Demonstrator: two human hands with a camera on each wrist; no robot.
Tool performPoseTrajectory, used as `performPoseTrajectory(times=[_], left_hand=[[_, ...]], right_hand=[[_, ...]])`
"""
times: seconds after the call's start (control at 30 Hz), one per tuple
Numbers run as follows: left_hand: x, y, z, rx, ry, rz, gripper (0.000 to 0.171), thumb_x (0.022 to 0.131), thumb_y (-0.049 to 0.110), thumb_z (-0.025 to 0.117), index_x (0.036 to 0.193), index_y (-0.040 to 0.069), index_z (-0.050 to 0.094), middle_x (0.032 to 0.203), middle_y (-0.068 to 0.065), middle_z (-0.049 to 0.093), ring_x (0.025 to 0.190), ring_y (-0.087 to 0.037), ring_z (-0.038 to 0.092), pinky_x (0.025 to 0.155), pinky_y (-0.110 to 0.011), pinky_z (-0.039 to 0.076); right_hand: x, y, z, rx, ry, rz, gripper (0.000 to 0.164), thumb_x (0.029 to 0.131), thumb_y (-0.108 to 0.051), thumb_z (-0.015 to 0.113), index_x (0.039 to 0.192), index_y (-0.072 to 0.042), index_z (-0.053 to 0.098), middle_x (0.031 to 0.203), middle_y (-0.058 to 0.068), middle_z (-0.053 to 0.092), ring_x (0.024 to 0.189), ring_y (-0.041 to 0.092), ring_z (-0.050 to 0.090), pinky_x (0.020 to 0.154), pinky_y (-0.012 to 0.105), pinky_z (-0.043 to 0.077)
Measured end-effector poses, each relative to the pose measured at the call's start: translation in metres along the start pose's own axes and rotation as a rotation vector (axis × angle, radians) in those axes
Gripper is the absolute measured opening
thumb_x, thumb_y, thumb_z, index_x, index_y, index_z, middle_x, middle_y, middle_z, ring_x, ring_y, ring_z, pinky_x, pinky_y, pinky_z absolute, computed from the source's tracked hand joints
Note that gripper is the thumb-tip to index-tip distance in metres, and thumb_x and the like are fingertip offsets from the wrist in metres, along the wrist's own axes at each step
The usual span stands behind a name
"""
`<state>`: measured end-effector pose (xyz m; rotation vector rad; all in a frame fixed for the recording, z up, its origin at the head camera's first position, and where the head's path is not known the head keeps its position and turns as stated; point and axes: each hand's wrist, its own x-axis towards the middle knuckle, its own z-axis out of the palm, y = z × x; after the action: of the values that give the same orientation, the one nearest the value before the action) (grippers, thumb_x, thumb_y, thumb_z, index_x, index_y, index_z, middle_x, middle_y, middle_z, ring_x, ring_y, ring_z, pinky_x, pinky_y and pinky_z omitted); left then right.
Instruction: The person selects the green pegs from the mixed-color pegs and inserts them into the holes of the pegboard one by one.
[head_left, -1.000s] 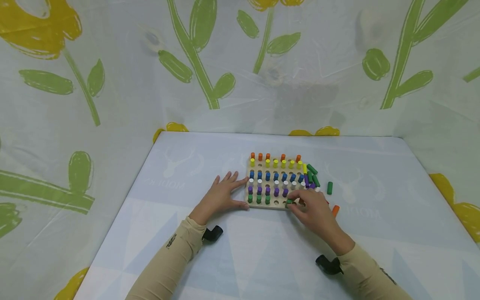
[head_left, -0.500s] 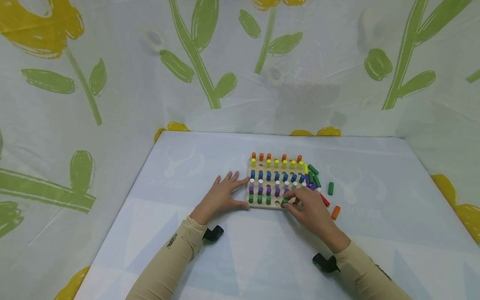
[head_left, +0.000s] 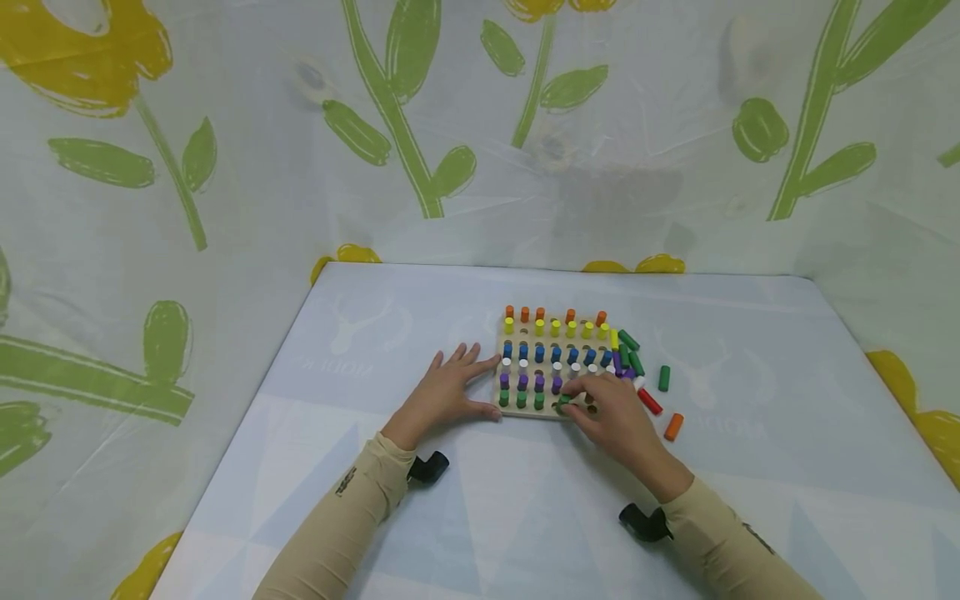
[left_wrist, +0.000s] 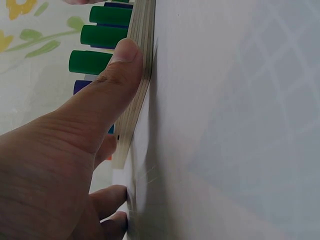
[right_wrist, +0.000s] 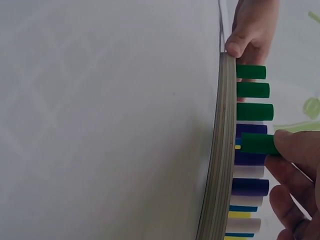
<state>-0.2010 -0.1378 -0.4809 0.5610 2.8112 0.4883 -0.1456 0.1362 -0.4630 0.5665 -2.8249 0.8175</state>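
Note:
A wooden pegboard (head_left: 525, 412) holds rows of orange, yellow, blue, white, purple and green pegs. My right hand (head_left: 618, 417) pinches a green peg (right_wrist: 256, 143) between thumb and fingers over the board's front row. In the right wrist view this peg lines up with the row, its lower end close to the board's top face. Three green pegs (head_left: 521, 399) stand upright to its left. With its fingers spread, my left hand (head_left: 442, 390) touches the board's left side. In the left wrist view its thumb (left_wrist: 126, 52) rests against the front edge near the corner.
Loose pegs lie right of the board: several green pegs (head_left: 664, 378), a red peg (head_left: 649, 402), an orange peg (head_left: 674, 427), and yellow, purple and white ones. The table (head_left: 480, 517) has a pale patterned cover. A flowered curtain (head_left: 637, 200) hangs behind.
My right hand has shifted left along the front row with the green peg, to beside the three standing green pegs. The red loose peg shows more fully. My left hand stays in place.

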Motion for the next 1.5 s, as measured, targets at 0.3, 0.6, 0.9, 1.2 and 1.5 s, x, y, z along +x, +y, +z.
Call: performPoseTrajectory(times=[0.3, 0.6, 0.9, 1.2, 1.5], left_hand=[[0.000, 0.001, 0.000, 0.000, -0.001, 0.001, 0.097, 0.060, 0.074, 0.064, 0.144, 0.041, 0.028, 0.154, -0.003, 0.016, 0.142, -0.024, 0.005, 0.112, -0.052, 0.001], [0.000, 0.002, -0.001, -0.008, -0.001, 0.010, 0.096, 0.061, 0.074, 0.065, 0.144, 0.040, 0.028, 0.154, -0.004, 0.016, 0.142, -0.025, 0.006, 0.112, -0.052, 0.001], [0.001, 0.000, 0.000, 0.006, 0.004, 0.017, 0.097, 0.060, 0.075, 0.063, 0.144, 0.040, 0.028, 0.154, -0.004, 0.017, 0.142, -0.025, 0.006, 0.112, -0.053, 0.002], [0.000, 0.000, -0.001, 0.005, 0.002, 0.010, 0.098, 0.060, 0.075, 0.063, 0.144, 0.040, 0.027, 0.154, -0.005, 0.017, 0.142, -0.026, 0.007, 0.112, -0.052, 0.001], [-0.001, 0.001, -0.002, 0.000, -0.007, 0.004, 0.098, 0.060, 0.074, 0.064, 0.144, 0.040, 0.027, 0.154, -0.004, 0.016, 0.142, -0.025, 0.006, 0.112, -0.052, 0.001]], right_hand=[[0.002, -0.001, 0.004, -0.002, 0.006, -0.004, 0.024, 0.077, -0.026, 0.077, 0.098, -0.023, 0.066, 0.093, -0.009, 0.065, 0.085, 0.012, 0.054, 0.077, 0.035, 0.038], [0.003, -0.002, 0.003, -0.027, -0.018, 0.015, 0.024, 0.077, -0.026, 0.076, 0.099, -0.021, 0.067, 0.097, -0.006, 0.066, 0.093, 0.015, 0.054, 0.080, 0.036, 0.038], [0.001, -0.001, 0.001, -0.030, -0.035, 0.033, 0.025, 0.078, -0.027, 0.076, 0.100, -0.019, 0.067, 0.094, -0.007, 0.066, 0.086, 0.014, 0.053, 0.078, 0.036, 0.039], [-0.003, 0.004, -0.001, -0.044, -0.024, 0.024, 0.026, 0.078, -0.028, 0.075, 0.101, -0.019, 0.067, 0.091, -0.008, 0.065, 0.085, 0.013, 0.055, 0.078, 0.036, 0.039], [-0.008, 0.008, -0.007, -0.042, -0.003, 0.024, 0.024, 0.079, -0.029, 0.075, 0.098, -0.018, 0.066, 0.089, -0.007, 0.066, 0.084, 0.015, 0.055, 0.079, 0.038, 0.038]])
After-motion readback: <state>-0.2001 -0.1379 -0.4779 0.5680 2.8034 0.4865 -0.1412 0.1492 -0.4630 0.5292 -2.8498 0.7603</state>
